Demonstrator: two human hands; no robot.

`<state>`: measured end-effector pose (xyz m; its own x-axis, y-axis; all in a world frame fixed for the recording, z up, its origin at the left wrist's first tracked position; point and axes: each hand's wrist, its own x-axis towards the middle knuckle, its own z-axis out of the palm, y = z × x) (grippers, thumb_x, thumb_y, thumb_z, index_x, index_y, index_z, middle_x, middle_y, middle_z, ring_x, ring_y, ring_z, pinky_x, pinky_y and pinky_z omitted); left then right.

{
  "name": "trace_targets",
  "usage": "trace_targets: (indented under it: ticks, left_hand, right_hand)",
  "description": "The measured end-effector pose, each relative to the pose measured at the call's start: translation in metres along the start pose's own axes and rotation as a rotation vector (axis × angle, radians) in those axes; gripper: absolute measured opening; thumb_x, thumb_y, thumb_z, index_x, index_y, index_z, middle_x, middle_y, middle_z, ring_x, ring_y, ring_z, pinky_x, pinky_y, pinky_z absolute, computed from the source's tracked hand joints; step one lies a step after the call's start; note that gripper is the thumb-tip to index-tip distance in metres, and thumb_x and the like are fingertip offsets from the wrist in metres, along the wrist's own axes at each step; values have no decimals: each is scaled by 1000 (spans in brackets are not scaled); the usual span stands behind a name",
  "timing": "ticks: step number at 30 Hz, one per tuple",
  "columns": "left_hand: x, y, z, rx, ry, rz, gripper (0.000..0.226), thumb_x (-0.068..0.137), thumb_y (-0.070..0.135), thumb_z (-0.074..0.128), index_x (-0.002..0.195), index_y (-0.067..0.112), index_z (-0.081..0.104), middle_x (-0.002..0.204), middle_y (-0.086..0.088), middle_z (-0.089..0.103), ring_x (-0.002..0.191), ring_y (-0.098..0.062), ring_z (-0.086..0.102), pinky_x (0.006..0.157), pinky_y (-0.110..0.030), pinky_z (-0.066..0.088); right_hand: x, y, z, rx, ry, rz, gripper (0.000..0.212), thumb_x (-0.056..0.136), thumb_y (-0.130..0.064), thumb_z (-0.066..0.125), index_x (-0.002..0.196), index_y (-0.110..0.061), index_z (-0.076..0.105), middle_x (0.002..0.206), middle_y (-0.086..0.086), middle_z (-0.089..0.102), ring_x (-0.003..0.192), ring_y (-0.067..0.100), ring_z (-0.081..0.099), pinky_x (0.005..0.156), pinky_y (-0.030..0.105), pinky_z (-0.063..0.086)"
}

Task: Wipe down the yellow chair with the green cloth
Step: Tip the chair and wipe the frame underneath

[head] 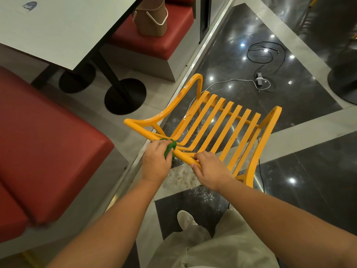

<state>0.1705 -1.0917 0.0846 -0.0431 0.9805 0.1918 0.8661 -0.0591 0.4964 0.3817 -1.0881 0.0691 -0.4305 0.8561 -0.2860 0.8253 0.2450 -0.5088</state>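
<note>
A yellow slatted metal chair (222, 120) stands on the dark floor in the middle of the view, with white scuffs along its left frame. My left hand (156, 161) is shut on a bunched green cloth (170, 147) and presses it against the chair's near top rail at its left end. My right hand (210, 171) grips the same rail just to the right of the cloth. Most of the cloth is hidden under my left fingers.
A red bench seat (44, 144) lies at the left, beside a grey table (63, 29) on black round bases (125, 95). A brown basket (151, 18) sits on a second red seat behind. Cables and an adapter (259, 79) lie on the glossy floor beyond the chair. Crumbs litter the floor beneath it.
</note>
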Motion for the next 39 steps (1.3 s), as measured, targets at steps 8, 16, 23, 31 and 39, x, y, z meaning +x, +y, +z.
trace_targets:
  ticks: [8, 16, 23, 31, 39]
  left_hand:
    - [28, -24, -8, 44, 9, -74, 27, 93, 19, 66, 118, 10, 71, 100, -4, 56, 94, -20, 55, 79, -37, 54]
    - [0, -12, 1, 37, -92, 168, 32, 91, 19, 69, 121, 8, 69, 107, -8, 57, 103, -23, 54, 88, -31, 50]
    - [20, -31, -5, -4, 102, -97, 29, 90, 11, 70, 118, 6, 71, 104, -9, 60, 99, -23, 57, 87, -35, 52]
    - [0, -26, 1, 14, -17, 188, 30, 91, 17, 69, 120, 8, 71, 107, -9, 61, 103, -22, 57, 93, -30, 50]
    - [19, -31, -1, -23, 129, -83, 28, 90, 10, 69, 118, 6, 71, 104, -10, 62, 100, -25, 59, 88, -36, 53]
  right_hand:
    - [-1, -2, -1, -42, -10, -10, 38, 105, -49, 34, 128, -25, 52, 115, -2, 56, 104, 19, 48, 92, 40, 46]
    - [0, -3, -1, -60, -12, 2, 41, 104, -51, 33, 125, -23, 55, 114, -1, 57, 103, 20, 49, 90, 42, 48]
    - [0, -4, -2, -41, -28, 13, 41, 104, -52, 33, 128, -25, 53, 117, -3, 56, 104, 18, 48, 92, 38, 47]
    - [0, -4, -3, -35, -34, 8, 39, 104, -51, 33, 125, -25, 53, 117, -2, 55, 105, 19, 48, 91, 39, 45]
    - [-1, -5, -4, -59, -29, 8, 39, 105, -51, 32, 124, -25, 53, 116, -3, 55, 103, 19, 47, 90, 38, 45]
